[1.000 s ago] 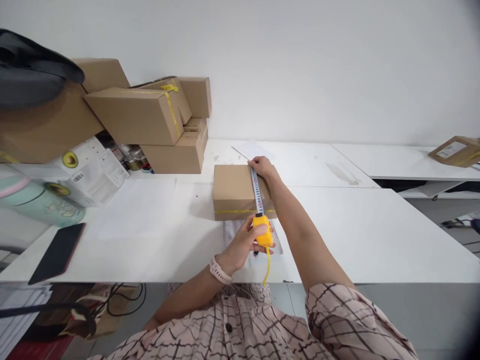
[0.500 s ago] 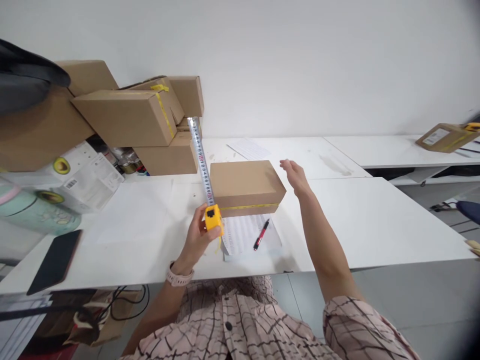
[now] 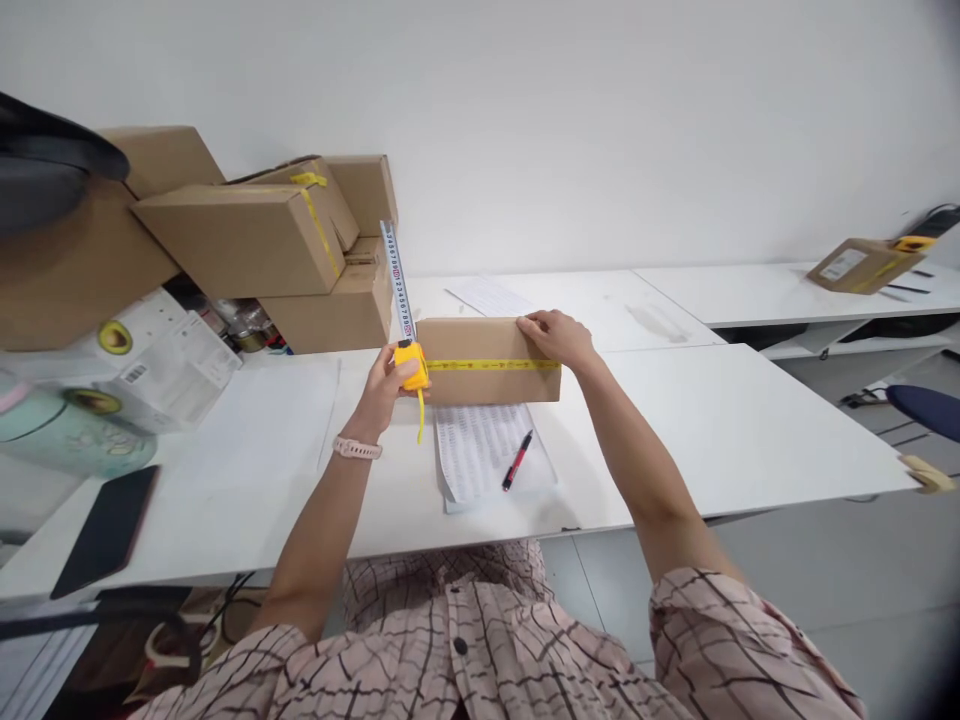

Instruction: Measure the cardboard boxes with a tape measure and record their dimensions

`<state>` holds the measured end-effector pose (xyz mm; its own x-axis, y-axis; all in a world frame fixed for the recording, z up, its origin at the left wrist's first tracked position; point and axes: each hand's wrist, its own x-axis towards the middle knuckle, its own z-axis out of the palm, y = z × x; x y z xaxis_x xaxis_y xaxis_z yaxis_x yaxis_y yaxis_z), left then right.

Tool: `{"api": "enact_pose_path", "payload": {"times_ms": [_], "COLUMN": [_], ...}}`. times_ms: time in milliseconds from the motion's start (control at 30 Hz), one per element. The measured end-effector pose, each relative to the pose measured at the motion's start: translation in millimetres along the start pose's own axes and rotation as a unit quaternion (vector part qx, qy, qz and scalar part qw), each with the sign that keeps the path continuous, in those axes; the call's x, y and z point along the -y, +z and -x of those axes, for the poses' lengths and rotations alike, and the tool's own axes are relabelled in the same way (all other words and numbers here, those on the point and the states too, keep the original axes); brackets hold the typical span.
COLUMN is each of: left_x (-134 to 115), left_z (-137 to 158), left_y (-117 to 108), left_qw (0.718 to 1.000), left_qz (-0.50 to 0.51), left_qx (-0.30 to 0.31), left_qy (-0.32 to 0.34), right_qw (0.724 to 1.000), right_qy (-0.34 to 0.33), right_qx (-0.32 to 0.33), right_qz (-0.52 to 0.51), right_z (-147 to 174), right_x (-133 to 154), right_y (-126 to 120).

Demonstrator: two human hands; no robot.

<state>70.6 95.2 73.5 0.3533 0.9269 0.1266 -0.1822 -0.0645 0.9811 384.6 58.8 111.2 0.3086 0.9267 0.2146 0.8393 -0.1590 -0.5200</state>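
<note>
A yellow tape measure [image 3: 412,366] is clasped in my left hand [image 3: 382,392], with its metal blade [image 3: 399,285] drawn out toward the wall. Just right of it, a brown cardboard box [image 3: 480,385] shows me its side with a strip of yellow tape along it. My right hand [image 3: 561,338] grips the box's upper right corner, fingers bent over the edge. My left fingertips come close to the box's left end; contact there is hard to make out. In front of the box lie printed sheets [image 3: 472,470] with a red and black pen [image 3: 517,460] on top.
Stacked cardboard boxes [image 3: 240,235] crowd the back left. A mint bottle [image 3: 82,425], a white box with avocado pictures [image 3: 169,350] and a dark phone [image 3: 109,530] lie at left. Another box [image 3: 859,265] is at far right. The table's front edge [image 3: 480,545] runs before me.
My right hand has come onto the box, which has turned so its taped side faces me more. My left hand has moved forward with the tape measure, to the box's left end.
</note>
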Motion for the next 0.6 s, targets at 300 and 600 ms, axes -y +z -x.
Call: {"api": "enact_pose_path", "payload": {"times_ms": [300, 600], "left_x": [23, 104], "left_z": [48, 78], "left_y": [46, 83], "left_qw": [0.990, 0.975], "left_qz": [-0.001, 0.045], "left_qx": [0.142, 0.193], "left_qy": [-0.003, -0.099], "right_qw": [0.996, 0.996], "right_qy": [-0.055, -0.049], "right_qx": [-0.029, -0.018], "right_qz": [0.067, 0.066], "right_z": [-36, -56], "right_x": [22, 20], "right_y": [14, 19]}}
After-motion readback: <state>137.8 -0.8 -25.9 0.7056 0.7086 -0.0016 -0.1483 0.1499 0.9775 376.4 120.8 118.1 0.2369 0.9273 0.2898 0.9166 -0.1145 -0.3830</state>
